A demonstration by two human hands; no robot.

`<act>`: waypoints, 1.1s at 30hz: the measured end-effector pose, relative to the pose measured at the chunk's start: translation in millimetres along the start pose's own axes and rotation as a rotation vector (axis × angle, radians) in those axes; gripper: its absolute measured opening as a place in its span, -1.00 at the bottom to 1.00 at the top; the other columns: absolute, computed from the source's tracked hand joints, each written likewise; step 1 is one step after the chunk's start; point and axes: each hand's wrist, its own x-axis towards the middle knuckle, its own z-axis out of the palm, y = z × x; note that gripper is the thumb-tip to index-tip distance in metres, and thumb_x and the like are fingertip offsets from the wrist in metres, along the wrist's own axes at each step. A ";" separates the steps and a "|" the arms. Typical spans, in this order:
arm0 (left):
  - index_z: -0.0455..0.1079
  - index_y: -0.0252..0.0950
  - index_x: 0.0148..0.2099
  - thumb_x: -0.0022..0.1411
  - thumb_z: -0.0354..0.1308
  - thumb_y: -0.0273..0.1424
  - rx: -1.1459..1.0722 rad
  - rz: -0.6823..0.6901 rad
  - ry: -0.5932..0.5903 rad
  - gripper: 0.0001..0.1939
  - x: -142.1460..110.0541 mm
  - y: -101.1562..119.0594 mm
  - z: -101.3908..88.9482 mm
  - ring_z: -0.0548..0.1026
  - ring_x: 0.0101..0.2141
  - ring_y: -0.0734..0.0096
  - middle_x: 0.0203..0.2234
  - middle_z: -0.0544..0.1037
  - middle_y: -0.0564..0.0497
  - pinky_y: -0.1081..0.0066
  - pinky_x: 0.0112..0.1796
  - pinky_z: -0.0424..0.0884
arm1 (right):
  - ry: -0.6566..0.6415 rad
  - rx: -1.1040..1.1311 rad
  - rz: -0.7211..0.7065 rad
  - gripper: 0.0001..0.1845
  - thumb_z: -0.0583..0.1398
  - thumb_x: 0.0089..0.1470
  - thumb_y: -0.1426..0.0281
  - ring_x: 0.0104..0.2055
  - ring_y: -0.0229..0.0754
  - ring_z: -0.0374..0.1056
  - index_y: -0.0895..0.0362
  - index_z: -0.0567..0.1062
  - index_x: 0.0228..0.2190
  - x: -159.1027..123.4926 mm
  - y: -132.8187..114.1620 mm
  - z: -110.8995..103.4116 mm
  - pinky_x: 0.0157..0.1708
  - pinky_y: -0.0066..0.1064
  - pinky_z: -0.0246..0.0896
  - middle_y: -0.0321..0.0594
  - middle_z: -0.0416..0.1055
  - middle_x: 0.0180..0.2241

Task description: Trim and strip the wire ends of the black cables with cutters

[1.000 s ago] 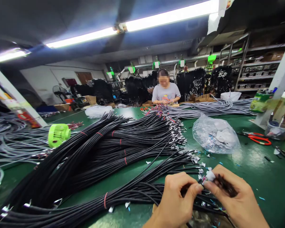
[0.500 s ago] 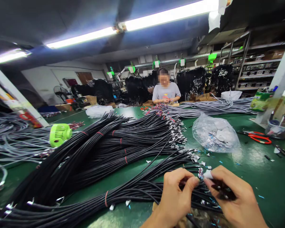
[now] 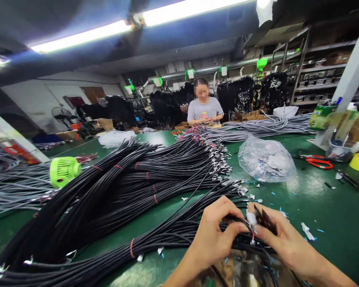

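Observation:
Between finger and thumb of my left hand (image 3: 217, 231) is the end of a black cable (image 3: 235, 218). Thin coloured wires, one red, stick out of it. The fingers of my right hand (image 3: 287, 239) are closed, with a dark hand tool (image 3: 265, 220) in the palm; its kind is hard to make out. My right fingertips also pinch a white scrap (image 3: 251, 219) at the wires. Below and left of my hands runs a bundle of black cables (image 3: 164, 238) bound with a red band (image 3: 132, 248).
More banded black cables (image 3: 119, 191) cover the left and middle of the green table (image 3: 326, 207). A clear plastic bag (image 3: 266, 161) holds scraps. Red-handled scissors (image 3: 318, 162) lie right, a green fan (image 3: 65, 172) left. A co-worker (image 3: 204, 108) sits opposite.
My right hand has moved left and turned, so the dark tool now points up beside the white scrap. My left hand has shifted slightly left. The view has swung a little right.

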 end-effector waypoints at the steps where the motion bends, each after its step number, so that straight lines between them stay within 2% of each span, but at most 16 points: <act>1: 0.42 -0.36 -0.44 0.09 0.21 -0.54 0.032 -0.001 0.026 -0.93 -0.7 0.3 0.6 0.36 -0.47 0.43 -0.53 0.42 0.00 0.49 -0.45 0.25 | 0.048 -0.020 -0.005 -0.64 0.20 0.02 0.07 -0.43 -0.26 0.15 0.13 0.37 -0.48 0.9 1.9 -0.4 -0.45 -0.48 0.17 -0.32 0.22 -0.50; 3: 0.41 -0.37 -0.45 0.13 0.17 -0.53 0.094 -0.014 0.077 -0.90 -2.4 1.1 3.3 0.35 -0.49 0.45 -0.54 0.41 0.00 0.50 -0.48 0.21 | 0.113 0.024 0.047 -0.64 0.21 0.01 0.07 -0.50 -0.30 0.10 0.13 0.36 -0.42 2.0 4.8 -1.4 -0.54 -0.52 0.10 -0.36 0.18 -0.54; 5: 0.40 -0.36 -0.48 0.20 0.11 -0.48 0.118 -0.052 0.090 -0.81 -3.4 1.3 6.3 0.33 -0.53 0.46 -0.57 0.40 0.01 0.50 -0.51 0.17 | 0.066 0.112 0.100 -0.63 0.18 0.04 0.06 -0.59 -0.36 0.00 0.12 0.34 -0.36 1.5 4.6 -1.5 -0.65 -0.56 -0.02 -0.43 0.09 -0.58; 6: 0.40 -0.35 -0.51 0.23 0.07 -0.45 0.109 -0.085 0.073 -0.74 -3.3 1.1 7.5 0.32 -0.55 0.47 -0.60 0.39 0.02 0.50 -0.51 0.15 | 0.033 0.106 0.084 -0.66 0.15 0.07 0.07 -0.60 -0.36 -0.02 0.12 0.34 -0.36 0.8 3.0 -1.0 -0.66 -0.55 -0.04 -0.44 0.07 -0.59; 8: 0.36 -0.34 -0.57 0.28 0.01 -0.37 0.053 -0.170 -0.002 -0.63 -2.6 0.2 9.5 0.28 -0.58 0.49 -0.66 0.36 0.05 0.49 -0.52 0.13 | 0.034 -0.061 -0.049 -0.75 0.12 0.13 0.18 -0.56 -0.32 0.07 0.11 0.34 -0.42 -0.8 -2.0 0.9 -0.58 -0.52 0.05 -0.39 0.14 -0.56; 10: 0.32 -0.34 -0.61 0.30 -0.03 -0.29 -0.022 -0.255 -0.076 -0.55 -1.8 -0.9 11.2 0.23 -0.61 0.51 -0.70 0.31 0.08 0.49 -0.53 0.10 | 0.156 -0.322 -0.218 -0.80 0.10 0.15 0.32 -0.49 -0.27 0.16 0.10 0.32 -0.49 -1.6 -6.3 1.6 -0.50 -0.48 0.11 -0.34 0.22 -0.52; 12: 0.30 -0.34 -0.62 0.30 -0.04 -0.21 -0.071 -0.320 -0.090 -0.51 -1.8 -1.9 12.7 0.17 -0.62 0.53 -0.72 0.25 0.10 0.49 -0.55 0.06 | 0.279 -0.487 -0.297 -0.82 0.08 0.14 0.39 -0.49 -0.26 0.19 0.08 0.30 -0.50 -1.5 -6.9 -2.8 -0.49 -0.48 0.13 -0.33 0.24 -0.52; 14: 0.29 -0.35 -0.62 0.28 -0.04 -0.13 -0.115 -0.372 -0.057 -0.48 -2.5 -2.6 13.4 0.12 -0.63 0.54 -0.73 0.18 0.12 0.49 -0.57 0.02 | 0.393 -0.525 -0.299 -0.87 0.08 0.15 0.41 -0.50 -0.25 0.21 0.06 0.30 -0.46 -0.8 -3.8 -13.8 -0.51 -0.49 0.15 -0.34 0.25 -0.53; 16: 0.29 -0.35 -0.62 0.25 -0.03 -0.07 -0.185 -0.408 -0.017 -0.46 -2.9 -3.0 13.1 0.07 -0.64 0.56 -0.75 0.12 0.14 0.49 -0.59 -0.03 | 0.586 -0.531 -0.312 -0.98 0.07 0.17 0.39 -0.56 -0.27 0.17 0.05 0.29 -0.34 0.3 0.0 -27.6 -0.60 -0.51 0.10 -0.37 0.22 -0.55; 17: 0.30 -0.35 -0.61 0.24 -0.02 -0.04 -0.224 -0.420 -0.003 -0.45 -2.9 -3.1 12.7 0.05 -0.65 0.57 -0.75 0.10 0.15 0.49 -0.60 -0.04 | 0.733 -0.551 -0.255 -0.95 0.11 0.15 0.34 -0.59 -0.28 0.16 0.05 0.31 -0.33 1.0 1.1 -32.9 -0.63 -0.51 0.08 -0.39 0.21 -0.58; 18: 0.32 -0.35 -0.60 0.22 -0.01 -0.02 -0.257 -0.430 0.006 -0.45 -2.6 -3.1 12.2 0.04 -0.66 0.57 -0.75 0.10 0.16 0.49 -0.61 -0.05 | 0.768 -0.582 -0.220 -0.90 0.13 0.13 0.30 -0.61 -0.28 0.16 0.06 0.35 -0.37 1.7 1.1 -35.9 -0.65 -0.51 0.09 -0.38 0.22 -0.60; 20: 0.35 -0.37 -0.58 0.19 0.02 0.02 -0.291 -0.445 0.020 -0.44 -1.7 -2.9 11.5 0.04 -0.67 0.58 -0.75 0.11 0.16 0.49 -0.62 -0.06 | 0.533 -0.600 -0.259 -0.79 0.14 0.12 0.30 -0.62 -0.28 0.19 0.08 0.37 -0.52 2.7 -1.4 -33.1 -0.66 -0.51 0.11 -0.36 0.25 -0.63; 22: 0.37 -0.38 -0.57 0.17 0.03 0.02 -0.297 -0.448 0.027 -0.44 -1.0 -2.7 11.5 0.06 -0.67 0.58 -0.74 0.13 0.15 0.50 -0.61 -0.05 | 0.290 -0.581 -0.321 -0.82 0.17 0.09 0.34 -0.55 -0.26 0.25 0.09 0.39 -0.52 2.8 -5.6 -21.7 -0.57 -0.50 0.19 -0.32 0.32 -0.56; 23: 0.37 -0.38 -0.58 0.17 0.03 0.02 -0.291 -0.443 0.032 -0.44 -0.9 -2.8 11.7 0.07 -0.66 0.58 -0.74 0.14 0.14 0.49 -0.61 -0.04 | 0.251 -0.560 -0.349 -0.83 0.16 0.10 0.36 -0.53 -0.27 0.26 0.09 0.41 -0.51 2.6 -7.6 -15.3 -0.56 -0.50 0.20 -0.31 0.33 -0.54; 26: 0.39 -0.40 -0.57 0.19 0.03 -0.02 -0.252 -0.427 0.035 -0.45 -1.6 -3.0 13.1 0.08 -0.65 0.56 -0.73 0.15 0.13 0.49 -0.60 -0.03 | 0.261 -0.514 -0.380 -0.85 0.15 0.12 0.39 -0.52 -0.27 0.27 0.11 0.43 -0.48 1.3 -10.7 -3.4 -0.53 -0.50 0.21 -0.31 0.32 -0.53; 33: 0.42 -0.41 -0.56 0.21 0.03 -0.20 -0.142 -0.402 0.031 -0.56 -4.0 -0.3 16.2 0.17 -0.63 0.52 -0.72 0.26 0.07 0.49 -0.57 0.06 | 0.263 -0.493 -0.387 -0.87 0.18 0.09 0.44 -0.52 -0.29 0.25 0.12 0.42 -0.49 -1.0 -5.8 -7.3 -0.54 -0.51 0.19 -0.32 0.31 -0.54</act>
